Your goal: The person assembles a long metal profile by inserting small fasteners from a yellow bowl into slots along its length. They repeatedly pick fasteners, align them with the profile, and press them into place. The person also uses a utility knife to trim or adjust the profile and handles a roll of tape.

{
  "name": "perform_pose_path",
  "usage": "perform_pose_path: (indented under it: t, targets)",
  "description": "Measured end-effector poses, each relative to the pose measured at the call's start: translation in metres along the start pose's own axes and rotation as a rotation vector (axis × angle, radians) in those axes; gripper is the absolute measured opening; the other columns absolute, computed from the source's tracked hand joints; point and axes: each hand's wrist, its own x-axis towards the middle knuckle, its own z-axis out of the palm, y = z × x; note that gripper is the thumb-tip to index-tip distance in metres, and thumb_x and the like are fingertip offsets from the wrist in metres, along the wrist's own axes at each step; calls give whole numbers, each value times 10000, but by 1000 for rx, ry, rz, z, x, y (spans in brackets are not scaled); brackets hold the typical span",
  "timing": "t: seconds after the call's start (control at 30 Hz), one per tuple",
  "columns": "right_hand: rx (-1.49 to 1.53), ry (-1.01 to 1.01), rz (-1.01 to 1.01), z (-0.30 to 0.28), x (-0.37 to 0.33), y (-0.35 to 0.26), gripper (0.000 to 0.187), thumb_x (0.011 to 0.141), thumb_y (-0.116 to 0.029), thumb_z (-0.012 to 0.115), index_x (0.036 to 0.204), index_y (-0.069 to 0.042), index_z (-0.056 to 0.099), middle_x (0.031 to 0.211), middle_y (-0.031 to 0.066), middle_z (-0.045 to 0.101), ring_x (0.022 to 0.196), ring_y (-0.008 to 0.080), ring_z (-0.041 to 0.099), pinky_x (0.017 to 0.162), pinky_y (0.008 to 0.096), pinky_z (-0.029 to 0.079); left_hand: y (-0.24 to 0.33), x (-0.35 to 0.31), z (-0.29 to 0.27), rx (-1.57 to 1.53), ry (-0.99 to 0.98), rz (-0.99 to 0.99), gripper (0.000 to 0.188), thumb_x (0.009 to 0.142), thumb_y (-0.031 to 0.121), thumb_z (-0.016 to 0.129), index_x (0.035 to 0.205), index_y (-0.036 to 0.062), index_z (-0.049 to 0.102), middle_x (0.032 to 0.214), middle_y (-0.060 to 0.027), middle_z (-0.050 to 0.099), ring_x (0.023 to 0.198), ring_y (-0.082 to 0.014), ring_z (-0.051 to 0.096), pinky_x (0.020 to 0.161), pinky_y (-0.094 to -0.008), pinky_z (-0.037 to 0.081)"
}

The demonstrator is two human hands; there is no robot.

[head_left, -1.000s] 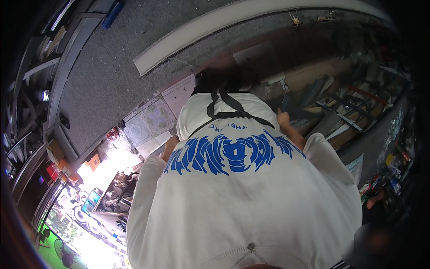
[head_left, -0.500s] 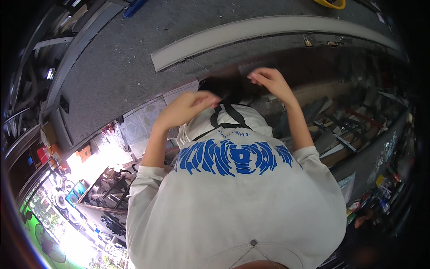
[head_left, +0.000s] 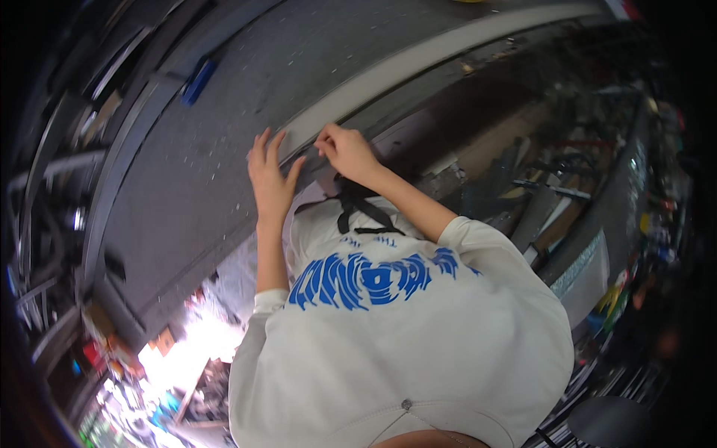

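Note:
A long pale strip (head_left: 373, 82) lies across the dark grey carpet-like work surface (head_left: 202, 172), slanting up to the right. At its near end, my left hand (head_left: 272, 178) is raised with fingers spread and nothing visible in them. Just to the right, my right hand (head_left: 349, 155) is beside the strip's near edge, its fingers curled together. Whatever those fingers may pinch is too small or blurred to make out. Whether either hand touches the strip, I cannot tell.
A blue object (head_left: 198, 82) lies on the surface at the far left, beside grey metal framing (head_left: 123, 168). Offcuts and long pieces (head_left: 549, 205) fill a bin at right. Small boxes (head_left: 160, 341) stand at lower left near a bright opening.
My view has turned, so the strip slants more steeply. My right hand has moved left toward the strip's near end. My left hand has gone forward, and its fingers have spread.

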Motion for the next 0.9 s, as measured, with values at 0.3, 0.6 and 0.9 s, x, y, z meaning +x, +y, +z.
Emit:
perform_pose_path:
  t: [0.3,0.6,0.9]
  targets:
    - [-380,-75,136,-160,17,37,193,855,-269,731,951,-102,722,866,109,739,839,309,716,730,406,547,21,27,11,-133,-33,-27,412,925,215,692,1315,103,617,1404,-160,533,1324,-371,482,1109,-476,366]
    - [-535,234,202,-304,43,99,185,891,-262,710,921,-80,701,763,114,702,755,317,692,670,410,523,119,83,74,-268,-18,23,251,921,207,686,1142,89,707,1331,-160,593,1244,-380,550,1053,-474,419]
    - [-645,54,-106,-342,71,165,291,956,-342,647,894,-58,661,720,156,673,719,381,672,642,475,511,236,195,237,-155,134,121,371,843,279,764,1156,112,657,1264,-163,580,1250,-384,495,1090,-490,339]
